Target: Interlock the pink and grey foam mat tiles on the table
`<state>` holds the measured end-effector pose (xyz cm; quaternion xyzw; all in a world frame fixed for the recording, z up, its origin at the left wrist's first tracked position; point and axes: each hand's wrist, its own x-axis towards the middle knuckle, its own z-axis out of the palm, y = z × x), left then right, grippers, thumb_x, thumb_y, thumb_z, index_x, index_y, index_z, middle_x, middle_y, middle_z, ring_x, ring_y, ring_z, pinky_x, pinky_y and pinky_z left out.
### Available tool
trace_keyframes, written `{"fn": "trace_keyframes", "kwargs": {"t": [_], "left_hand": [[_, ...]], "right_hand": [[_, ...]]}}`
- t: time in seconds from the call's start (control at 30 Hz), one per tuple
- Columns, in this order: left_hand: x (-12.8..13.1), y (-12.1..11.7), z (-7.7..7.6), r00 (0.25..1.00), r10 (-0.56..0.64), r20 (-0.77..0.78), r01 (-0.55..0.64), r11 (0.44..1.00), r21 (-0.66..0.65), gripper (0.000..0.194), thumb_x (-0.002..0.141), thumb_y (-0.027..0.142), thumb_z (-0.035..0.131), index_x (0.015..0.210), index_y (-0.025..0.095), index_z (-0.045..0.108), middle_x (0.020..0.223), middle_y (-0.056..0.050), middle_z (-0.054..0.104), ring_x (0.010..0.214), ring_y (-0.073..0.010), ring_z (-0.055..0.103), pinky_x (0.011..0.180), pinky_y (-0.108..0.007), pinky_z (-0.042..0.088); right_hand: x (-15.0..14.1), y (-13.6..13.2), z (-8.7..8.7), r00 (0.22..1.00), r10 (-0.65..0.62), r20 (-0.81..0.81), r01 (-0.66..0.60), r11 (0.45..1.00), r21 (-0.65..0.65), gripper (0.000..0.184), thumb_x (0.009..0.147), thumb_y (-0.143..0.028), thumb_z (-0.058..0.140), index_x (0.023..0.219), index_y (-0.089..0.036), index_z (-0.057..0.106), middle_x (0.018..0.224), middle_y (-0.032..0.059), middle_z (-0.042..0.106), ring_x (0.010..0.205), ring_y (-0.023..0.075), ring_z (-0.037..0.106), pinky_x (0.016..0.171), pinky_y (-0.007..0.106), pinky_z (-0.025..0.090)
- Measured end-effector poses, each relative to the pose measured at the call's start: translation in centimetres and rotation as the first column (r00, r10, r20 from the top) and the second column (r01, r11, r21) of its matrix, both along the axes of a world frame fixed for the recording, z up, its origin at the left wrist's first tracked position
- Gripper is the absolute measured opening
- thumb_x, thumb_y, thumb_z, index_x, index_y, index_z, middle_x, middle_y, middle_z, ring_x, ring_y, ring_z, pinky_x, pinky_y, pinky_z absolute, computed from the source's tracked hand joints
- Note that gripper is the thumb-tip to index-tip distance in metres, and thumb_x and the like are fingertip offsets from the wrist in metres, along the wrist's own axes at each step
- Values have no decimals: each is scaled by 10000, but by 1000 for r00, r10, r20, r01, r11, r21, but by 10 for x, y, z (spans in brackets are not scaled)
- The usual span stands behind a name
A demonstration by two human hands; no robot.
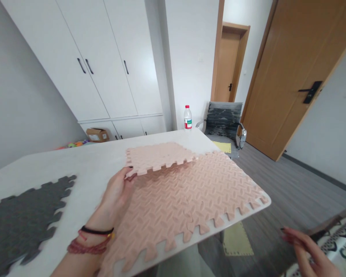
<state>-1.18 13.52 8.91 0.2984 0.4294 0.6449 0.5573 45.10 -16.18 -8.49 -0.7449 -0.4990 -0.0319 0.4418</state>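
Between the thumb and fingers of my left hand is the near left corner of a pink foam mat tile, its near edge raised. Below and nearer lie two more pink foam tiles, a left tile and a right tile, meeting along a jagged seam. Their surface has a raised tread pattern and their near edges show interlocking teeth. My right hand hangs beyond the table's right side, low in the view. Its fingers are stretched out, apart from the thumb, and hold nothing.
A dark grey foam tile lies at the left of the white table. A bottle with a red cap stands at the far edge. Behind the right corner is a grey chair. Patterned fabric shows at lower right.
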Motion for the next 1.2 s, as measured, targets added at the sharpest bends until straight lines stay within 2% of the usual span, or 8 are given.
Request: {"fn": "trace_keyframes", "kwargs": {"t": [0.1, 0.2, 0.3, 0.4, 0.63, 0.83, 1.03, 1.2], "left_hand": [[-16, 14, -19, 996, -46, -82, 40, 997, -66, 174, 746, 104, 640, 920, 102, 638, 859, -11, 679, 757, -83, 626, 660, -140, 523], [-28, 26, -29, 991, -84, -106, 71, 989, -127, 186, 755, 79, 628, 939, 108, 639, 901, -38, 693, 739, -108, 649, 635, -177, 550], [-34, 36, -29, 987, -110, -120, 86, 978, -191, 195, 771, 46, 587, 940, 129, 636, 890, -53, 704, 702, -130, 667, 616, -220, 572], [-34, 45, -25, 980, -133, -145, 95, 965, -243, 204, 744, 41, 618, 926, 128, 644, 844, -61, 707, 629, -146, 665, 533, -233, 565], [-10, 70, -9, 975, -108, -192, 79, 985, -152, 225, 698, 70, 644, 912, 140, 640, 765, -22, 682, 569, -116, 628, 468, -193, 500], [46, 93, -2, 972, -125, -199, 126, 992, -5, 228, 698, 127, 632, 922, 168, 613, 755, 16, 639, 606, -86, 597, 550, -190, 494], [106, 115, -17, 933, -153, -324, 161, 987, -5, 287, 758, 148, 619, 1042, 170, 579, 865, -17, 658, 671, -98, 616, 586, -211, 494], [129, 134, -43, 832, -132, -539, 115, 991, -65, 302, 885, 307, 567, 1145, 154, 540, 1009, -47, 628, 777, -130, 619, 656, -291, 539]], "right_hand": [[6, 46, 45, 999, 31, 12, -31, 999, 19, 314, 890, -423, 433, 1073, -237, 607, 966, 21, 691, 904, 188, 655, 821, 285, 511], [12, 102, 72, 988, 145, 54, -140, 987, -82, 351, 898, -453, 411, 1101, -231, 590, 1126, 49, 638, 1009, 196, 616, 793, 283, 519], [11, 149, 74, 957, 244, 156, -207, 954, -219, 447, 904, -508, 365, 1159, -207, 575, 1270, 101, 554, 1150, 239, 542, 956, 378, 465], [10, 171, 62, 950, 262, 172, -198, 926, -320, 566, 903, -573, 335, 1271, -179, 508, 1324, 121, 517, 1214, 257, 493, 1062, 445, 372], [18, 169, 51, 900, 371, 227, -277, 891, -359, 641, 907, -591, 332, 1368, -157, 435, 1419, 95, 429, 1304, 235, 395, 1122, 423, 299], [13, 166, 48, 871, 375, 317, -253, 896, -366, 613, 911, -575, 351, 1372, -180, 437, 1418, 100, 430, 1289, 255, 417, 1087, 462, 339], [7, 162, 50, 861, 361, 358, -218, 898, -381, 606, 920, -566, 332, 1396, -198, 403, 1427, 92, 420, 1298, 250, 408, 1082, 486, 334], [7, 162, 51, 867, 359, 344, -210, 892, -401, 605, 918, -569, 329, 1409, -220, 385, 1438, 74, 408, 1310, 246, 393, 1075, 482, 347]]}}
